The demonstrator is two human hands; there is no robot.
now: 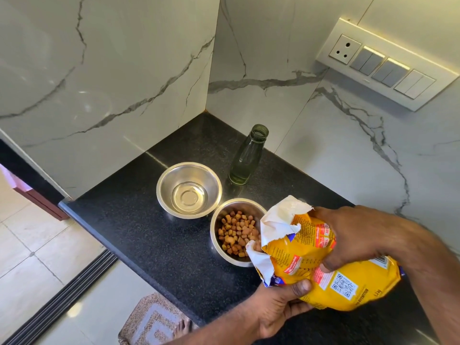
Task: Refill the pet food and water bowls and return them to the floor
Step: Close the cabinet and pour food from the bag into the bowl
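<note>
Two steel bowls stand on the black counter [139,230]. The far bowl [189,190] holds a little clear water. The near bowl [225,210] holds brown kibble [236,232]. A yellow pet food bag [323,267] is tipped on its side, its torn white mouth over the near bowl's right rim. My right hand [361,237] grips the bag from above. My left hand [278,307] holds it from below near the mouth.
An uncapped green glass bottle [245,158] stands behind the bowls near the marble wall corner. A switch and socket panel [383,63] is on the right wall. Below left lie a tiled floor [37,257], a patterned mat [151,319] and a bare foot [183,327].
</note>
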